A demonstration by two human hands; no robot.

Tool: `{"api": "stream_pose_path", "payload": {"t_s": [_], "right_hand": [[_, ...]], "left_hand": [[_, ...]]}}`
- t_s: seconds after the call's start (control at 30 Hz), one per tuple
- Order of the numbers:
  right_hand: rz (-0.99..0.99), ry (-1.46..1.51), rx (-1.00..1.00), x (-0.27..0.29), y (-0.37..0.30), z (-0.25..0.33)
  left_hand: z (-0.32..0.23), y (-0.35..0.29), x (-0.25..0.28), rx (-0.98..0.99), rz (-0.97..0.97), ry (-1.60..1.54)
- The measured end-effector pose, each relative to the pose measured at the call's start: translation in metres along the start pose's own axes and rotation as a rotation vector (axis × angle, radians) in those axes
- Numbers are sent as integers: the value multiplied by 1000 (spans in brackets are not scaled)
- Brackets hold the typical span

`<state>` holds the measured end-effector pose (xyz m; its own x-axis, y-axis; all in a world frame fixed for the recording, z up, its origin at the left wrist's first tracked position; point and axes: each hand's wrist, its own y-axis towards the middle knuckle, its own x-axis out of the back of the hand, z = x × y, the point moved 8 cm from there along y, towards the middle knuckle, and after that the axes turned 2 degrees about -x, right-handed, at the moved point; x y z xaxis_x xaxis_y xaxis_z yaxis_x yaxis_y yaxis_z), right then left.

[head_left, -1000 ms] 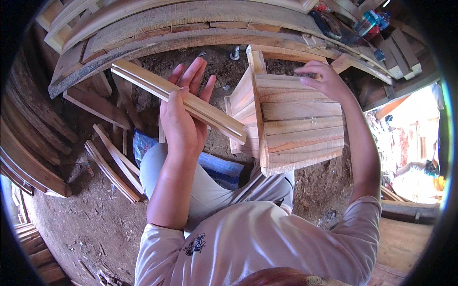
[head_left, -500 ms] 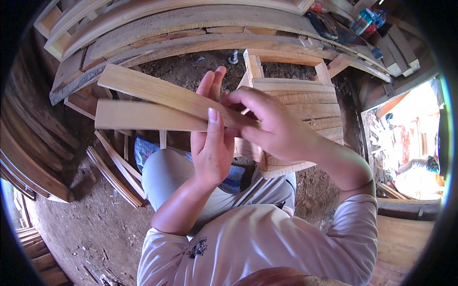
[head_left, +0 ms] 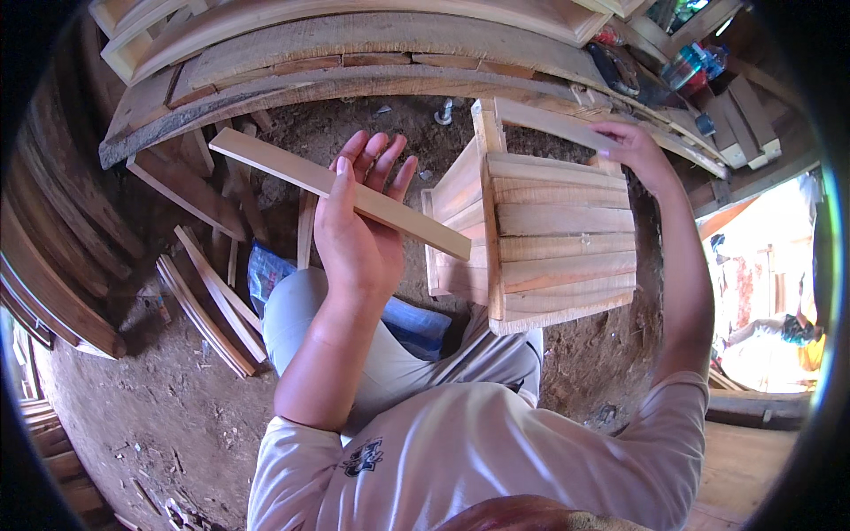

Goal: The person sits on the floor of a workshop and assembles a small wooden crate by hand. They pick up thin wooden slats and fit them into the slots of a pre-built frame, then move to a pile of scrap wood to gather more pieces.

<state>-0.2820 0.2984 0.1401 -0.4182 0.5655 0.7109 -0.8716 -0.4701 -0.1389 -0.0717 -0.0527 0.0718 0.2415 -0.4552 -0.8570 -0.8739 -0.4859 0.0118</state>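
My left hand (head_left: 363,234) keeps a flat wooden slat (head_left: 412,223) across its palm, thumb pressed over it and fingers raised apart. To the right stands a tapered box-like wooden frame (head_left: 562,217), its facing side covered with several boards. At the frame's far end, my right hand (head_left: 633,150) pinches the right end of a second wooden slat (head_left: 553,122), which spans the gap beyond the boards. Whether this slat rests against the frame I cannot tell.
A long workbench of thick planks (head_left: 354,86) crosses the far side. Curved timbers (head_left: 66,283) stand at the left. Thin wood strips (head_left: 208,314) and a blue plastic bag (head_left: 268,270) lie on the dirt floor (head_left: 177,398). Bottles (head_left: 691,64) sit at the far right.
The two slats, held together before, are now apart. My right hand has moved right with one to the frame's far end, while my left hand keeps the other.
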Motion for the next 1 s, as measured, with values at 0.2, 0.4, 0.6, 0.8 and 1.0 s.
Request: {"api": "stream_pose_path", "payload": {"t_s": [0.2, 0.4, 0.6, 0.8, 1.0], "right_hand": [[12, 48, 101, -29, 8, -1], [-14, -32, 34, -26, 16, -23], [16, -51, 79, -28, 17, -19], [-279, -78, 193, -23, -3, 15], [-17, -32, 589, -163, -88, 187]], "left_hand": [[10, 3, 9, 87, 16, 25], [16, 2, 15, 146, -41, 81], [15, 2, 11, 147, -8, 96], [19, 0, -8, 39, 150, 209], [18, -24, -20, -236, 254, 197]]}}
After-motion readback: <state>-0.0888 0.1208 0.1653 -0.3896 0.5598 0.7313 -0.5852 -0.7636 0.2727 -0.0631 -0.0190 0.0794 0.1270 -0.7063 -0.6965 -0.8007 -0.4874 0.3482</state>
